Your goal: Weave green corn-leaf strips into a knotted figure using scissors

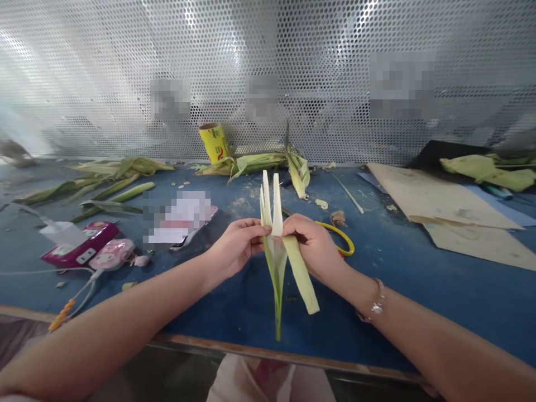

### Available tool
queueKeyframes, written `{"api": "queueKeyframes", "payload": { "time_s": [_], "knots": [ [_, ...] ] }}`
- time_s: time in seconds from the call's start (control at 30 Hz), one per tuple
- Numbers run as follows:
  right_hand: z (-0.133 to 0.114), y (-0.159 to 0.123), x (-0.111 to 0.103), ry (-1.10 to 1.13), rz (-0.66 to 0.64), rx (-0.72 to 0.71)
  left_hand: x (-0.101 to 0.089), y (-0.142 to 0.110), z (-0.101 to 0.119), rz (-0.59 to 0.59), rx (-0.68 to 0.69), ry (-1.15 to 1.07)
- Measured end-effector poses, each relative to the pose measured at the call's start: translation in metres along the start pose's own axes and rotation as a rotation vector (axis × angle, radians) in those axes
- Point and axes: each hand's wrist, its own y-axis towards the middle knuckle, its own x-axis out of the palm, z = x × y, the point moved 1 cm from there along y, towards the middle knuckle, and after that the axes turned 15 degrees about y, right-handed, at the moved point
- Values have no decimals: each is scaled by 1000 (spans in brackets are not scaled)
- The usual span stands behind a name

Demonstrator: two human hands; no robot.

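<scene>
My left hand (245, 244) pinches pale green corn husk strips (277, 279) whose narrow cut ends point up and whose green tip hangs down over the table's front. Close beside it, my right hand (312, 240) grips a husk strip (302, 276) that is folded over, its broad cut end hanging down to the right. The two hands almost meet at the middle of the husk. Behind my right hand lies a pair of scissors with yellow handles (345, 240), its blades mostly hidden by the hand.
Corn husks (259, 162) lie along the back by a yellow can (214, 143), with more husks (121, 167) at left. A phone (184, 219), a purple power strip (81, 245) and cables sit left. Brown cardboard (435, 195) lies right. A perforated metal panel (293, 56) closes the back.
</scene>
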Motion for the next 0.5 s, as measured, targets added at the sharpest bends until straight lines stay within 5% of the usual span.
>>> {"api": "queueKeyframes", "payload": {
  "time_s": [0.3,0.5],
  "knots": [
    [-6,0,4,290,19,399,0,-6,2,43,122,143],
    [-10,4,3,260,98,391,3,-9,0,34,228,285]
  ]
}}
